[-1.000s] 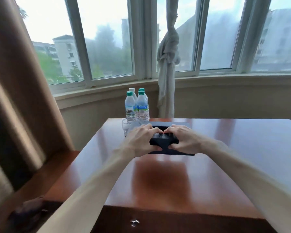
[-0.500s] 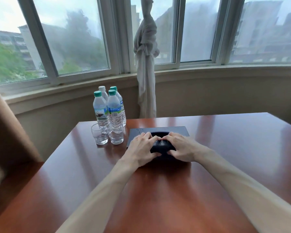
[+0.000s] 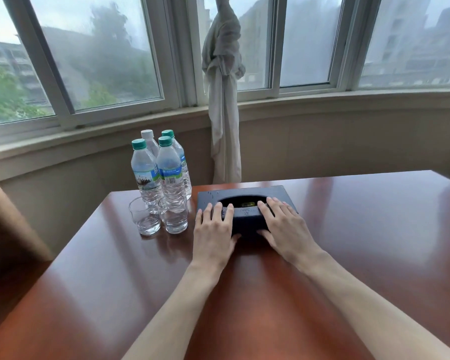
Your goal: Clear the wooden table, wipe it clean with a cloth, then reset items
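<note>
**Operator:** My left hand (image 3: 213,231) lies flat on the near left part of the dark tissue box (image 3: 247,203), fingers straight and spread, the thumb against the box's front face. It grips nothing; it only presses down. My right hand (image 3: 286,227) does the same on the near right part, fingers straight across the top, thumb at the front edge.

**Observer:** Where does the box sit?

**Operator:** On the wooden table (image 3: 374,229), towards the far edge and roughly central. Its oval opening faces up, and I see something yellowish inside, too small to make out. A few pale specks show on the top near its far left corner.

**Observer:** And beside it?

**Operator:** Just left of the box stand two clear glasses (image 3: 173,216), side by side, the nearer-left one slightly apart from the other. Behind them are four water bottles (image 3: 168,172) in a tight cluster at the table's far left corner, three with green caps and one with a white cap. All are upright.

**Observer:** Anything beyond the table?

**Operator:** A knotted pale curtain (image 3: 224,100) hangs in front of the curved window (image 3: 102,61), behind the box. Outside I see blurred buildings and trees.
</note>
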